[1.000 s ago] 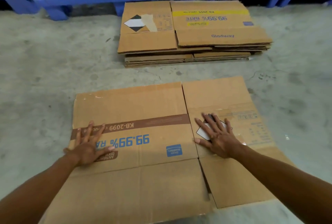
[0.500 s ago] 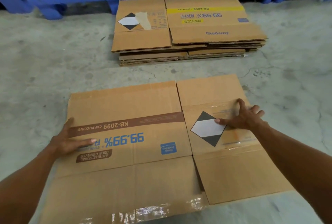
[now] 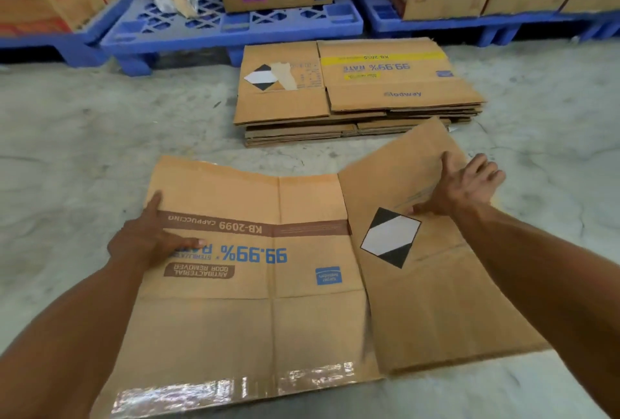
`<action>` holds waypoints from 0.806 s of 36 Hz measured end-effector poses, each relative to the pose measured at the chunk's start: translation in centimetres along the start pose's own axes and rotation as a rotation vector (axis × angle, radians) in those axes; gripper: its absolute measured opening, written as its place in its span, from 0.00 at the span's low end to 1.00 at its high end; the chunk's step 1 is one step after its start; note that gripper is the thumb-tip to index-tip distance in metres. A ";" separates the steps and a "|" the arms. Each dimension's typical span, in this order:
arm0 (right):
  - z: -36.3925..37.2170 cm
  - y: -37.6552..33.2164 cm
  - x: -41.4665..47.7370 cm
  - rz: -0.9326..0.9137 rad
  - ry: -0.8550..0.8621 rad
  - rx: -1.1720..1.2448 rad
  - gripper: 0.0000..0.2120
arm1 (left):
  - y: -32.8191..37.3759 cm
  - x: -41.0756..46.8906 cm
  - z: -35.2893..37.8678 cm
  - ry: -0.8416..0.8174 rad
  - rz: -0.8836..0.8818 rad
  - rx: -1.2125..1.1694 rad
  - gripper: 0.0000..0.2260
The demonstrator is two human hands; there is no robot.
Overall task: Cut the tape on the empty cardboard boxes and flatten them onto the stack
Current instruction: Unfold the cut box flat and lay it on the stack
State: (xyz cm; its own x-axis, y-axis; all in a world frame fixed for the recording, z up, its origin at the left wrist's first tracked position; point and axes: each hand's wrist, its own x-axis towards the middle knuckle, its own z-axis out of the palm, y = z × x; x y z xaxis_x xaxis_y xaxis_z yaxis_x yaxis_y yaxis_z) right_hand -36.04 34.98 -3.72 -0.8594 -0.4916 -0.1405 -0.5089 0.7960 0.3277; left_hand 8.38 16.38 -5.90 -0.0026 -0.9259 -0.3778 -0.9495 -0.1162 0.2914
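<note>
As two hands (image 3: 147, 240) (image 3: 466, 188) grip one box (image 3: 268, 318) — one stack (image 3: 402, 99) lies beyond.

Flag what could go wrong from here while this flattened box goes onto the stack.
1. The box bends where its panels meet. Gripped only at its side edges by the left hand and right hand, it may fold up or slip.
2. The stack has uneven layers, so the box could land skewed.
3. Glossy tape lines the near edge and might snag or stick.
</note>
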 end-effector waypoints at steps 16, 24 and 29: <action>-12.1 -0.7 -2.5 -0.043 0.131 0.230 0.37 | 8.8 -3.7 -12.4 0.186 0.132 -0.011 0.52; -15.2 0.5 3.8 -0.055 0.228 0.339 0.39 | 15.3 -0.5 -16.9 0.336 0.209 -0.074 0.46; -16.9 0.9 10.5 -0.040 0.282 0.382 0.43 | 22.3 3.3 -17.0 0.357 0.252 -0.106 0.45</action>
State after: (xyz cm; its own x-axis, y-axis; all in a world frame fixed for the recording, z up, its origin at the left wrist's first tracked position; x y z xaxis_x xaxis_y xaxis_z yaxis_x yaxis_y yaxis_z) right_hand -44.69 24.54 10.84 -0.8187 -0.5593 0.1304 -0.5685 0.8213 -0.0468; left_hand -7.48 4.61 14.33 -0.1032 -0.9939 0.0382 -0.8957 0.1096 0.4310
